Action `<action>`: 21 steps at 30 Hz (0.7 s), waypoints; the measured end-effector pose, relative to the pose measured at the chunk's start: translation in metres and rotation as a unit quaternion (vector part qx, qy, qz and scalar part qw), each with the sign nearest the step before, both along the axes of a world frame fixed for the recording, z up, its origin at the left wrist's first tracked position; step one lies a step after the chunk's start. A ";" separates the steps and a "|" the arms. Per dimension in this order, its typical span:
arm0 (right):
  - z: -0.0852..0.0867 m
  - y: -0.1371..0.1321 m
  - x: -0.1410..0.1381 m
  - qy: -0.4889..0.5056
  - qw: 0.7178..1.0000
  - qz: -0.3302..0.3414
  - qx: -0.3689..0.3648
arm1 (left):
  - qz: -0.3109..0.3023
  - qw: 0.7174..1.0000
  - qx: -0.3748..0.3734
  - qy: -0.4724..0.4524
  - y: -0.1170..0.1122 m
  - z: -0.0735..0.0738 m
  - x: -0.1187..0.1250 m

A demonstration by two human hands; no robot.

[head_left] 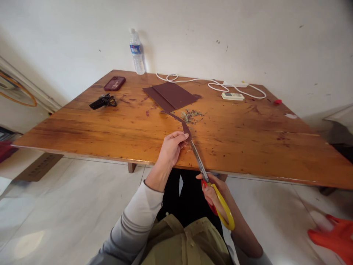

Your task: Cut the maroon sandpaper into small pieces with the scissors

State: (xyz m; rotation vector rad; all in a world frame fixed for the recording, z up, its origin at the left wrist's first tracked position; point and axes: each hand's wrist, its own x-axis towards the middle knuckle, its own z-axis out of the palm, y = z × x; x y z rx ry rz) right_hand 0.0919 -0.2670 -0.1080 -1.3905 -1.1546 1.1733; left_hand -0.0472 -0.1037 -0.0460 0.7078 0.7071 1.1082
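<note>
My left hand (172, 147) pinches a narrow dark brown strip of what looks like sandpaper (186, 129) just above the table's front edge. In my right hand (216, 191) is a pair of scissors (199, 159) with red and yellow handles, its blades pointing up and away from me. The blade tips are at the strip's lower end, beside my left fingertips; the blades look closed or nearly so. Behind the strip lie larger dark brown sheets (175, 95), one overlapping another. A small heap of cut scraps (191, 116) sits right of the strip.
A wooden table (124, 129) stands against the wall. Along its back are a water bottle (137, 53), a white cable (190, 80) with a power strip (235, 84), and a remote control (232, 96). A phone (114, 83) and black keys (103, 101) lie left. An orange-red bag (335, 237) is on the floor.
</note>
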 end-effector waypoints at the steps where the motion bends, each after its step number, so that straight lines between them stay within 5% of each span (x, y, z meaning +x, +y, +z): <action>1: 0.001 0.000 -0.001 0.013 1.000 0.014 0.007 | 0.003 1.000 -0.002 -0.004 0.000 0.000 0.000; 7: 0.009 0.000 -0.008 0.083 0.996 0.037 -0.006 | -0.011 1.000 -0.017 -0.002 -0.001 0.001 0.001; 21: 0.000 0.001 0.004 0.036 0.998 0.059 0.003 | -0.004 1.000 -0.020 -0.021 0.000 0.001 0.001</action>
